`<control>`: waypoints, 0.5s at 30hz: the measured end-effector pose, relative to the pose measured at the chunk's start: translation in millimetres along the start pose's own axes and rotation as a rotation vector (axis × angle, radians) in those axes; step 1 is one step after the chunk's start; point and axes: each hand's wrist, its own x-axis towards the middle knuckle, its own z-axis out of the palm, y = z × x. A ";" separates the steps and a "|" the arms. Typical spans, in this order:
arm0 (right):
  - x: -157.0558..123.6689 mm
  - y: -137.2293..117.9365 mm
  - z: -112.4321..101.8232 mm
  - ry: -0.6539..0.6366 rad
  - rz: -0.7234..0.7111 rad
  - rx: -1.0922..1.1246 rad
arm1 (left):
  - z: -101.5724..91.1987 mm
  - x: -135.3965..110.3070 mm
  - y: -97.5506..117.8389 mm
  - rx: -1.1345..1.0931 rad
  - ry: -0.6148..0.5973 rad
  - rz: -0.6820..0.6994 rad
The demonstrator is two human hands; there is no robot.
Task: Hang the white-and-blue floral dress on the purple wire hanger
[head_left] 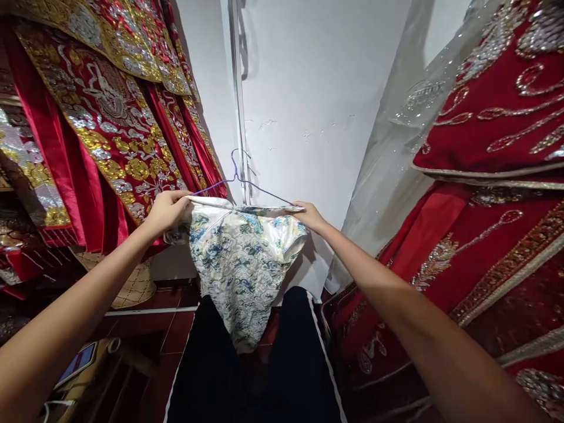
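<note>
A cream dress (238, 258) with a blue and green floral print hangs between my hands, its lower part lying between the dark-trousered legs. Thin piping runs slantwise across its upper left. From its neckline rises a purple wire hanger (268, 194), hook upward in front of the wall. My left hand (167, 212) is closed on the dress's left shoulder edge, thumb on top, close to the hanger's arm. At the opposite shoulder, my right hand (311, 217) pinches the cloth near the hanger's other end. A short sleeve (293, 241) droops below the right hand.
Red gowns with gold and silver embroidery (127, 117) hang at the left. More red beaded garments (497, 141) and a sheer white veil (388, 141) fill the right side. A white wall (317, 82) with a metal upright stands ahead. A phone (77, 363) lies at lower left.
</note>
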 end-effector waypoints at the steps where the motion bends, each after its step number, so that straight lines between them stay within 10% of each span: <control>1: -3.1 -3.6 -6.0 -0.020 -0.004 0.026 | -0.9 2.9 -0.3 0.056 0.022 0.047; 9: -7.8 -68.2 -45.6 -0.199 0.222 0.344 | 30.9 37.0 9.2 0.095 0.077 -0.163; 15: -0.5 -89.1 -27.0 -0.161 0.278 0.462 | 33.1 31.7 9.3 -0.112 0.037 -0.063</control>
